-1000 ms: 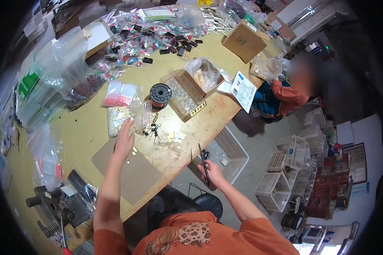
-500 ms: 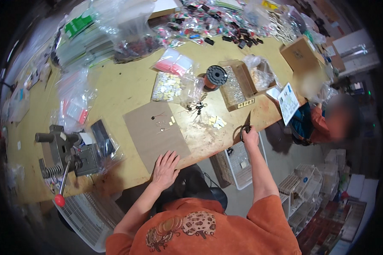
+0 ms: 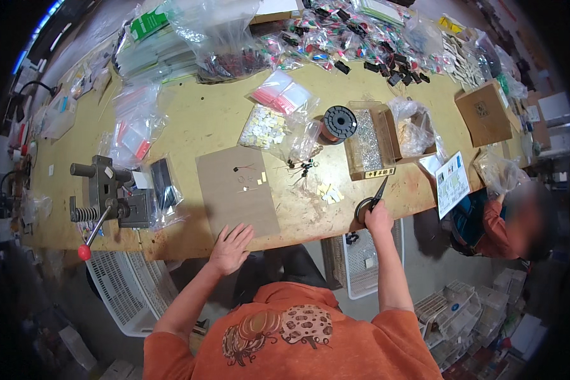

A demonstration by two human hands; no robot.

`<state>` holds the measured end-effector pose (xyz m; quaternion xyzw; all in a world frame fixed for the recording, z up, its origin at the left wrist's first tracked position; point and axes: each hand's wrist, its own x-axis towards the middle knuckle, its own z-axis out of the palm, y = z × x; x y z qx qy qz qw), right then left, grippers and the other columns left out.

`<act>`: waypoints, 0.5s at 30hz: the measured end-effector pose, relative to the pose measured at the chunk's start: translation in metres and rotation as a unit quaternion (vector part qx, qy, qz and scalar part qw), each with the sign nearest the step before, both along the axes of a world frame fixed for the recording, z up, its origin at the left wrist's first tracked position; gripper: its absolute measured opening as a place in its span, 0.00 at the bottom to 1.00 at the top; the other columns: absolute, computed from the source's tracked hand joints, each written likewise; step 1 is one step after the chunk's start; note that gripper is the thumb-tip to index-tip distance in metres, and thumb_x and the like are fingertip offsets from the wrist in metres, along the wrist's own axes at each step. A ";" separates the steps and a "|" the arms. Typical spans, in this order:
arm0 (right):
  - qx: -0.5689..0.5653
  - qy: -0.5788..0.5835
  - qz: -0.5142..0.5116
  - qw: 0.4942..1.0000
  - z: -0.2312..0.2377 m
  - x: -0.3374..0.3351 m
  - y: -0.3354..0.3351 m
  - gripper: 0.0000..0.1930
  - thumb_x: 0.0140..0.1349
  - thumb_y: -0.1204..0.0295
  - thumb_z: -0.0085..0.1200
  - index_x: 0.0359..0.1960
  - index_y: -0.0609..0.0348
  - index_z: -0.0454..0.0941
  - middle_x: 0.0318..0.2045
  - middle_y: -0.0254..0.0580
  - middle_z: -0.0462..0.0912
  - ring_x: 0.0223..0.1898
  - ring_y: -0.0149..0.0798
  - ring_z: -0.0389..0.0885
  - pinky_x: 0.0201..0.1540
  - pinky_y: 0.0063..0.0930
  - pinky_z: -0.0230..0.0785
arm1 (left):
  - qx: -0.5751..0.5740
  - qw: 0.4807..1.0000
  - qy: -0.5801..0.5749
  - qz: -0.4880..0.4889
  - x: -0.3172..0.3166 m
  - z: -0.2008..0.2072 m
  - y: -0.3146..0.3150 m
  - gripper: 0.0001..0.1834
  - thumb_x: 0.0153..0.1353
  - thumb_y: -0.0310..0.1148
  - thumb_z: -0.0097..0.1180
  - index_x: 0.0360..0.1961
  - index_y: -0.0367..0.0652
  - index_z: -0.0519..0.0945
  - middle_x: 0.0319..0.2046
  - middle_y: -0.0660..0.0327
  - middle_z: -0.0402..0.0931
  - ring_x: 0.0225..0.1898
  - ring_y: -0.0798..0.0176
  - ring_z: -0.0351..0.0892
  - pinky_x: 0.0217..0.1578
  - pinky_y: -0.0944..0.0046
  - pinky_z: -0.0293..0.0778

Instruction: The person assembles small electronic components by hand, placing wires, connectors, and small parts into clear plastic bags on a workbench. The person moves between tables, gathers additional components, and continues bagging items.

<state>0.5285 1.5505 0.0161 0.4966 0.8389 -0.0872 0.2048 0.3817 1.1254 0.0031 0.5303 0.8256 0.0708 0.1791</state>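
Note:
My left hand [image 3: 232, 249] lies flat with its fingers spread, on the near edge of a brown sheet [image 3: 237, 206]. On that sheet are a small black part with thin wire leads [image 3: 242, 168] and a few tiny pale and yellow pieces. At the table's front edge, my right hand [image 3: 379, 219] is closed round the handles of black scissors [image 3: 363, 209], whose blades point away from me. Between the hands lie a cluster of black parts with leads [image 3: 305, 166] and a scatter of pale yellow pieces [image 3: 329, 193].
A lever press [image 3: 104, 196] stands left. Farther back are a wire spool [image 3: 340, 123], a bag of small pale pieces [image 3: 263, 126] and a box of small shiny parts [image 3: 367, 142]. A person [image 3: 497, 218] sits at right by a printed sheet [image 3: 450, 183]. White baskets [image 3: 123, 285] stand below.
The view has turned and shifted, so the table appears more level. Relative to the table, both hands have hardly moved; the scissors stay in my right hand.

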 end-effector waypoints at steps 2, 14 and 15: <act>0.026 0.055 0.054 0.997 0.009 -0.008 -0.012 0.21 0.59 0.64 0.54 0.52 0.59 0.67 0.39 0.59 0.82 0.39 0.58 0.83 0.43 0.50 0.75 | -0.006 1.000 0.006 0.012 0.001 0.000 -0.004 0.36 0.57 0.41 0.57 0.67 0.45 0.64 0.70 0.64 0.56 0.71 0.61 0.51 0.70 0.47 0.43; -0.155 0.355 0.279 0.879 -0.004 -0.125 -0.057 0.11 0.60 0.75 0.46 0.42 0.56 0.79 0.36 0.51 0.81 0.39 0.56 0.80 0.41 0.46 0.73 | 0.047 0.989 -0.009 0.140 0.025 -0.005 0.012 0.32 0.52 0.29 0.57 0.61 0.45 0.68 0.65 0.59 0.63 0.69 0.54 0.57 0.66 0.49 0.55; -0.167 0.342 0.281 0.881 -0.005 -0.133 -0.060 0.13 0.61 0.75 0.45 0.45 0.55 0.78 0.37 0.52 0.80 0.40 0.57 0.80 0.42 0.46 0.73 | 0.045 0.987 -0.012 0.153 0.029 -0.007 0.013 0.32 0.52 0.28 0.56 0.62 0.44 0.68 0.64 0.59 0.63 0.69 0.54 0.57 0.66 0.49 0.55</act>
